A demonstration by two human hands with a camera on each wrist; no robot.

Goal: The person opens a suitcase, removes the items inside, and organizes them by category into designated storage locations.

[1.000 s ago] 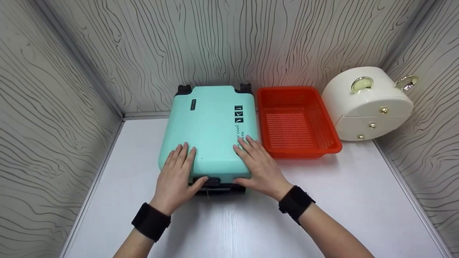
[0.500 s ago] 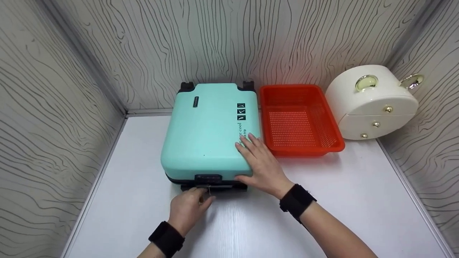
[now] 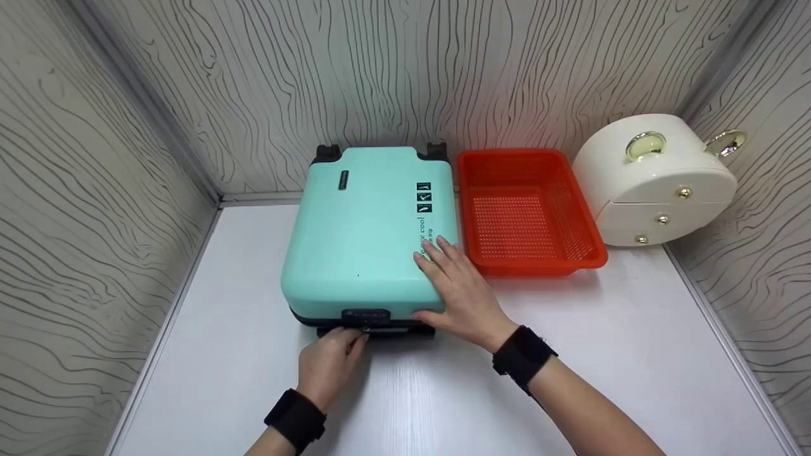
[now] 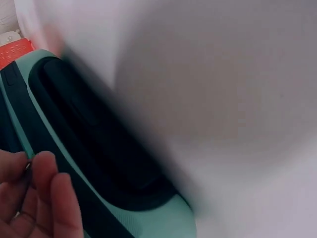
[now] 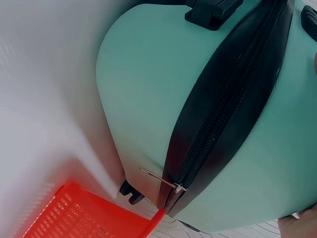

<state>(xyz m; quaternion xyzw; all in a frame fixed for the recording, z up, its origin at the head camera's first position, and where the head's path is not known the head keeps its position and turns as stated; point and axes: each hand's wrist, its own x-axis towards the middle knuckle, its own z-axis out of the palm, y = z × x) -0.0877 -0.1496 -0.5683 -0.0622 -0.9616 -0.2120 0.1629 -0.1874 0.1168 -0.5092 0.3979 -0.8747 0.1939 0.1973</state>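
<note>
The left hand has come off the smooth mint suitcase top and pinches a small metal piece, probably a zip pull, at its front edge; the work now centres there. The right hand rests spread on the round-cornered suitcase, flat on the white table beside a perforated red plastic basket; past that sits a glossy white box.

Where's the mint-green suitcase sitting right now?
In the head view, the suitcase lies on the white table, left of the red basket, with the right hand on its near right corner and the left hand at its front edge.
</note>
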